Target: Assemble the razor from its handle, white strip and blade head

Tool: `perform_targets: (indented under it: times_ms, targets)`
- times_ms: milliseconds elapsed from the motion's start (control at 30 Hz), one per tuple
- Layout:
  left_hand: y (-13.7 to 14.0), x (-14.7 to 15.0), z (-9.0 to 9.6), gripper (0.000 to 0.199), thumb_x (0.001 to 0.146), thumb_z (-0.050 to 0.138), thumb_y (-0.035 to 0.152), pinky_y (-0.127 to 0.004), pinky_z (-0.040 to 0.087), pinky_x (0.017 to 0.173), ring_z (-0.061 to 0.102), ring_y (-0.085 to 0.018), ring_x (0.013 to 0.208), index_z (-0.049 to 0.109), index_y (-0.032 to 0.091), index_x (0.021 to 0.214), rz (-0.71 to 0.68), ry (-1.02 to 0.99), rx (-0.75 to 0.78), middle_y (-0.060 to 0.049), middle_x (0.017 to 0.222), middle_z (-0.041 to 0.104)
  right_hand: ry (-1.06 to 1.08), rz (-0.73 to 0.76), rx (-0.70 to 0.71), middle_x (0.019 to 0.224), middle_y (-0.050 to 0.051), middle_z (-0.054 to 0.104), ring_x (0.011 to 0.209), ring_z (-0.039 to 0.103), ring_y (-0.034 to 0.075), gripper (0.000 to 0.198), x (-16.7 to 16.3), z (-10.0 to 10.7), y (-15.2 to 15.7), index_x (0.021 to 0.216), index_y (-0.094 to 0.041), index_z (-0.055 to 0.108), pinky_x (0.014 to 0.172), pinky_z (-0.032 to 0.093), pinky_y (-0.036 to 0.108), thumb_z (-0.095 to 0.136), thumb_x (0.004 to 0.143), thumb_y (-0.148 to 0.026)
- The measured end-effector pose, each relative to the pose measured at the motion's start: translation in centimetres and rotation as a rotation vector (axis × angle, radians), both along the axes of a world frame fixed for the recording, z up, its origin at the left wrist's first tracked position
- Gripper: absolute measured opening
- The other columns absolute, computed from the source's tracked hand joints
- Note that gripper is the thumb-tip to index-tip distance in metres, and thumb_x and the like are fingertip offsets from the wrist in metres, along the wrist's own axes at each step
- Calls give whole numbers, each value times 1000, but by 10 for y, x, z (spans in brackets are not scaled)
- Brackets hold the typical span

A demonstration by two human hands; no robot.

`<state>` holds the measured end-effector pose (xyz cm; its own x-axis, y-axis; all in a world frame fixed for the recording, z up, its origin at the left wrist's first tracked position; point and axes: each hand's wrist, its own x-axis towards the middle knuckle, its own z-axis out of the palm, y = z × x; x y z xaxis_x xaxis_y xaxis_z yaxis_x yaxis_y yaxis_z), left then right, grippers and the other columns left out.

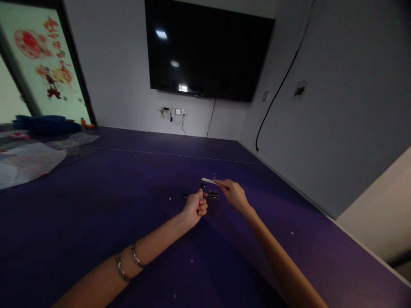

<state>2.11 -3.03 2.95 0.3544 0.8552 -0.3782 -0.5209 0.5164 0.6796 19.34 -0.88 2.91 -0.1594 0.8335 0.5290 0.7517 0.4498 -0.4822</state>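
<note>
My left hand (194, 207) is closed around the handle of a small upright tool with a black head (202, 185), which looks like a razor. My right hand (235, 195) pinches one end of a flat, narrow white stick (208, 181). The stick's far end lies close above the black head; whether they touch I cannot tell. Between my hands, on the purple surface, sits a small clear and black item (213, 194), its details too small to read. A short dark piece (185, 196) lies just left of my left hand.
Small white scraps dot the purple surface (128, 222). Clear plastic sheeting (77, 140), a white sheet (32, 160) and a dark blue cloth bundle (48, 124) lie at the far left. A black cable (272, 100) hangs down the right wall; a television (208, 51) hangs ahead.
</note>
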Motion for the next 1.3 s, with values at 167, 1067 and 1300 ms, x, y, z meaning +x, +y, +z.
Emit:
perform_targets:
  times_ms: [167, 1067, 1300]
  targets:
    - [-3, 0, 2, 29, 95, 29, 30, -17, 6, 33, 17, -1, 28, 44, 14, 75, -9, 4, 20, 10, 44, 25, 212, 200, -66, 107, 3, 68, 96, 62, 19, 29, -4, -6, 5, 109, -26, 65, 84, 47, 31, 48, 86, -30]
    - [3, -3, -4, 27, 93, 32, 29, -17, 6, 34, 16, -2, 29, 42, 16, 71, -17, -43, 8, 10, 44, 24, 74, -3, 19, 89, 3, 72, 76, 65, 19, 26, -2, -2, 4, 101, -30, 68, 74, 48, 31, 52, 82, -34]
    - [2, -2, -5, 26, 92, 33, 28, -17, 6, 34, 17, -2, 29, 43, 16, 72, -43, -57, 26, 10, 44, 25, 185, 71, -52, 95, 3, 71, 84, 65, 20, 25, 2, -5, 7, 101, -29, 68, 78, 48, 32, 53, 81, -32]
